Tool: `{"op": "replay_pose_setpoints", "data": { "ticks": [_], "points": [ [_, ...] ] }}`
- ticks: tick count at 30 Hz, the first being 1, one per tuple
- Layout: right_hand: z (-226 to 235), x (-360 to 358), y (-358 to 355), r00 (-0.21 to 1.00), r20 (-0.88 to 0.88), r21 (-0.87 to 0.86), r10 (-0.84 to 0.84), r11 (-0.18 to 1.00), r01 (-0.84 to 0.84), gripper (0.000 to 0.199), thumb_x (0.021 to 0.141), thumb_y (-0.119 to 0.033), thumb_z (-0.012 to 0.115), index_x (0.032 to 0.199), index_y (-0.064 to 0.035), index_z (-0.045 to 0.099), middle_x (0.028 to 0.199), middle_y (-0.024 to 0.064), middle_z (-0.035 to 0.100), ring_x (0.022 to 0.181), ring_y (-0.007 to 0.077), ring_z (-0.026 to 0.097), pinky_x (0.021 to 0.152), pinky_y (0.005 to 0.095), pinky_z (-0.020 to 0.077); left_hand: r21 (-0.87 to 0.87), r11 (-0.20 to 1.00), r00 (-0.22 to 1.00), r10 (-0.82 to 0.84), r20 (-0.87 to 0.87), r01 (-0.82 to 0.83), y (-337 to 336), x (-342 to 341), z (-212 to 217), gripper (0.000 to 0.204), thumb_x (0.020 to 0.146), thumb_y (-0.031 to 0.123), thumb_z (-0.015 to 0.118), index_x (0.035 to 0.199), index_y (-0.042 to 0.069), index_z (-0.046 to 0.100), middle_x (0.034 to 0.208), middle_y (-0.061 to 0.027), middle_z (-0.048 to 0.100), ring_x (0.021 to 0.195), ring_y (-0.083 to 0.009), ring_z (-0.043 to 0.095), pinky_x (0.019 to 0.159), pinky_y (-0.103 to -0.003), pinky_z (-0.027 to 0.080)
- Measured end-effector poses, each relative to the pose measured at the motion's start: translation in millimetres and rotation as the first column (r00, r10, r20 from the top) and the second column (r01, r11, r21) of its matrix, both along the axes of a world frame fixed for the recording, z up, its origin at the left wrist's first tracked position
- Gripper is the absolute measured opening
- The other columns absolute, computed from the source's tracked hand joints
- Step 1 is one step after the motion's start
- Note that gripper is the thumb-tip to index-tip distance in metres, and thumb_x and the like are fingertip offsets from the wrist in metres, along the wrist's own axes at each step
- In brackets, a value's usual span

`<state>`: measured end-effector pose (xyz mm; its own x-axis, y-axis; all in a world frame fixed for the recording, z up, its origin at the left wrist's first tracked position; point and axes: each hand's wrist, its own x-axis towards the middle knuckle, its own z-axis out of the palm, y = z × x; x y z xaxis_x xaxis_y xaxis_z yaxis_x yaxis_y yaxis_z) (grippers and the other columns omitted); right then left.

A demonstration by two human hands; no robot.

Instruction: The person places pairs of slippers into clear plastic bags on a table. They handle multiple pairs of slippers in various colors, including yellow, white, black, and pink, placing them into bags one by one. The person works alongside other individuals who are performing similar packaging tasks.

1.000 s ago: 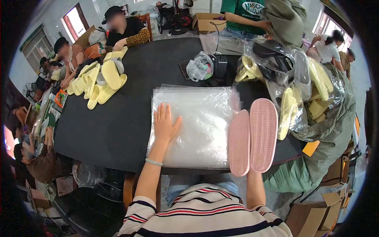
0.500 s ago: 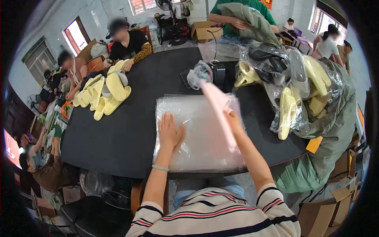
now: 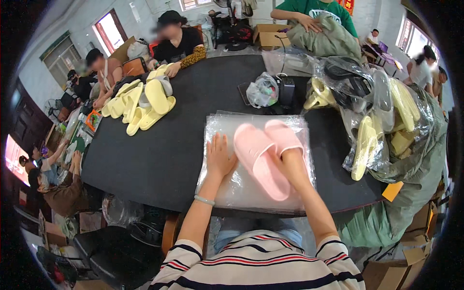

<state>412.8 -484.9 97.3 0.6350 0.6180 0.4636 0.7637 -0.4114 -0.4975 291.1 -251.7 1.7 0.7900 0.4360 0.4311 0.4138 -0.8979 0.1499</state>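
A pair of pink slippers (image 3: 253, 148) lies over the stack of clear plastic bags (image 3: 227, 192) in front of me. My right hand (image 3: 290, 166) grips the pair, its fingers tucked in at the straps and partly hidden. One slipper slants toward me, with its sole end low over the bags; the other sits beside it, under my hand. Whether the pair rests on the bags or hovers just above, I cannot tell. Flat on the left part of the stack lies my left hand (image 3: 221, 158), fingers stretched out and holding nothing.
Yellow slippers (image 3: 157, 98) are heaped at the table's far left, beside a co-worker's hand. A crumpled plastic bag (image 3: 262, 91) and a black box-shaped device (image 3: 286, 91) stand beyond the stack. Bagged slippers (image 3: 364, 146) and a green sack (image 3: 411, 159) crowd the right.
My right hand has turned the pink slippers from edge-on to strap side up, low over the bags. My left hand stays flat on the stack. The whole view has shifted slightly.
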Motion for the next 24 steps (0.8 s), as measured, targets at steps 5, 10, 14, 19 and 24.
{"op": "replay_pose_setpoints", "data": {
  "ticks": [5, 10, 14, 19, 24],
  "points": [
    [-58, 0, 6, 0.998, 0.010, -0.198, -0.069, 0.978, 0.070, 0.047, 0.088, -0.040, 0.062, 0.066, 0.0015, 0.068, 0.073, 0.0234, 0.065, 0.068, 0.0393, 0.063, 0.062, 0.0467, 0.0494, -0.005, 1.000, 0.991, 0.030, -0.132, -0.031, 3, 5, 7, 0.070, 0.088, 0.041, 0.058, 0.147, 0.009, 0.036, 0.154, -0.0200, 0.027, 0.141, -0.0341, 0.029, 0.116, -0.050, 0.018],
    [-67, 6, 5, 0.999, 0.011, -0.181, -0.044, 0.982, 0.045, 0.045, 0.086, -0.039, 0.064, 0.068, 0.0016, 0.068, 0.075, 0.0228, 0.066, 0.070, 0.0381, 0.064, 0.063, 0.0477, 0.0501, -0.031, 0.994, 0.963, 0.095, -0.253, -0.106, 24, 17, 21, 0.061, 0.093, 0.045, 0.047, 0.145, 0.013, 0.041, 0.156, -0.0147, 0.027, 0.142, -0.0327, 0.028, 0.116, -0.053, 0.017],
    [-64, 4, 5, 0.998, 0.023, -0.185, -0.051, 0.981, 0.054, 0.043, 0.085, -0.039, 0.065, 0.070, 0.0010, 0.068, 0.075, 0.0219, 0.066, 0.071, 0.0374, 0.064, 0.063, 0.0467, 0.0509, 0.082, 0.954, 0.923, 0.300, -0.242, -0.288, 65, 22, 23, 0.056, 0.095, 0.042, 0.045, 0.143, 0.012, 0.044, 0.157, -0.0149, 0.024, 0.145, -0.0316, 0.022, 0.116, -0.055, 0.014],
    [-71, 7, 7, 0.999, 0.013, -0.185, -0.051, 0.981, 0.052, 0.042, 0.084, -0.039, 0.065, 0.069, 0.0002, 0.068, 0.074, 0.0211, 0.066, 0.071, 0.0370, 0.064, 0.064, 0.0461, 0.0513, -0.068, 0.986, 0.987, 0.156, 0.038, -0.153, 62, 16, 41, 0.054, 0.096, 0.036, 0.048, 0.142, 0.008, 0.044, 0.157, -0.0185, 0.021, 0.145, -0.0325, 0.020, 0.117, -0.053, 0.012],
    [-58, 6, -5, 0.993, -0.115, -0.100, 0.031, 0.994, -0.043, 0.043, 0.083, -0.039, 0.067, 0.069, 0.0019, 0.067, 0.077, 0.0229, 0.065, 0.073, 0.0376, 0.064, 0.066, 0.0448, 0.0512, -0.202, 0.861, 0.858, -0.386, 0.339, 0.467, -44, -8, 76, 0.045, 0.088, 0.020, 0.063, 0.129, 0.005, 0.054, 0.135, -0.0182, 0.051, 0.126, -0.0360, 0.046, 0.106, -0.047, 0.035]
  ]
}}
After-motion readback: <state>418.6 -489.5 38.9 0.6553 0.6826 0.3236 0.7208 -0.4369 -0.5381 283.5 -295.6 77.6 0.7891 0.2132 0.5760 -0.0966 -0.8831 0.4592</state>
